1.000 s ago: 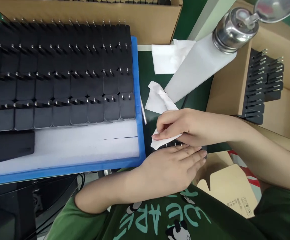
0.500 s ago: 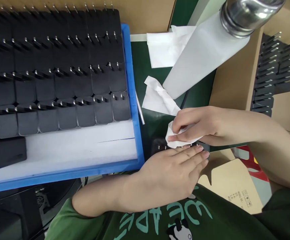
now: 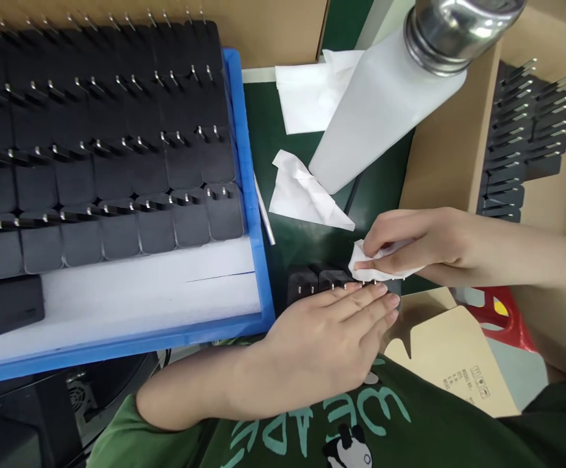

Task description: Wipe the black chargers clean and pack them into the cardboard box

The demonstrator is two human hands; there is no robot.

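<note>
A row of black plug adapters (image 3: 303, 279) with metal prongs lies on the green tabletop in front of me. My left hand (image 3: 336, 331) rests flat along the near side of this row, fingers stretched out, covering part of it. Above the right part of the row, my right hand (image 3: 417, 240) grips a crumpled white tissue (image 3: 363, 259) between thumb and fingers. The tissue sits against the adapters beside the prongs. How many adapters lie under the hands is hidden.
To the left, a blue-edged tray (image 3: 267, 286) holds rows of black adapters, prongs up. A white bottle (image 3: 385, 97) with a metal cap stands behind, near a loose tissue (image 3: 307, 195) and a folded tissue (image 3: 307, 97). At right, a cardboard box (image 3: 451, 136) contains more adapters.
My right hand has slid the tissue to the right along the row, uncovering more adapters at the left. My left hand stays almost in place. The view has shifted slightly.
</note>
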